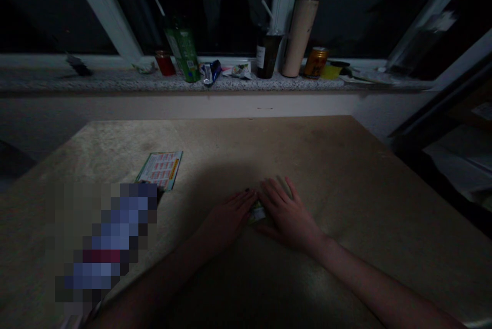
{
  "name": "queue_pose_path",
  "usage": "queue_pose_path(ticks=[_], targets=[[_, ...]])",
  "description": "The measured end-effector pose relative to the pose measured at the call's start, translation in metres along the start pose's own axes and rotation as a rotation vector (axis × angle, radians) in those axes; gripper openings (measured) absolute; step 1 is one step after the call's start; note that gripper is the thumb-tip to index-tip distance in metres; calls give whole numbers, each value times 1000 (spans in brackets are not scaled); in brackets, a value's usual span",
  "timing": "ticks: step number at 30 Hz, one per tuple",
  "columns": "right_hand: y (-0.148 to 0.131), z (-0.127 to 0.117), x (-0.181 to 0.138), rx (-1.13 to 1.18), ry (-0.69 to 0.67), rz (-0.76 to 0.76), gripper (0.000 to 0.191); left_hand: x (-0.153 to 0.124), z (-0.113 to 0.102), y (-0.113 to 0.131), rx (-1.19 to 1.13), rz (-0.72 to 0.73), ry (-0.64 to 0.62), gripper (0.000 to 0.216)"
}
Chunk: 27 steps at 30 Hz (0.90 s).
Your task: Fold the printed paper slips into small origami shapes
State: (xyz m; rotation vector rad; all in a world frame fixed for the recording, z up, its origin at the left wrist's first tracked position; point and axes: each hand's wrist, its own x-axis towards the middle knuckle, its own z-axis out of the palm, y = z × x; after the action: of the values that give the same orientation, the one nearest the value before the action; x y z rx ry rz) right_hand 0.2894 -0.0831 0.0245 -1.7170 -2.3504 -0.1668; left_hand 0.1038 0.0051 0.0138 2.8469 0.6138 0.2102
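A small greenish printed piece (pixel 257 212), perhaps folded paper, lies on the table (pixel 246 149) between my two hands, mostly covered. My left hand (pixel 229 218) rests on its left side, with fingers stretched out flat and close together. Over its right side lies my right hand (pixel 289 214), palm down, fingers extended and somewhat apart. Fingertips of both hands almost meet at the piece's far edge. How much of it is under the fingers is hidden in the dim light.
A card printed with red grids (pixel 161 167) lies at left, beside a pixelated blue oblong shape (pixel 115 237). On the granite sill (pixel 230 83) stand a green bottle (pixel 183 52), a dark cup with a straw (pixel 267 55), a tall beige flask (pixel 302 32) and an orange can (pixel 315 63).
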Motion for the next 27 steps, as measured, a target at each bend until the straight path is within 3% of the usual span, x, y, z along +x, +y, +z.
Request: queue_pose_path(ticks=[13, 27], targets=[[-3, 1, 2, -25, 39, 17, 61, -2, -2, 0, 76, 67, -2, 45], [-8, 7, -3, -12, 99, -88, 46, -2, -2, 1, 106, 61, -9, 44]])
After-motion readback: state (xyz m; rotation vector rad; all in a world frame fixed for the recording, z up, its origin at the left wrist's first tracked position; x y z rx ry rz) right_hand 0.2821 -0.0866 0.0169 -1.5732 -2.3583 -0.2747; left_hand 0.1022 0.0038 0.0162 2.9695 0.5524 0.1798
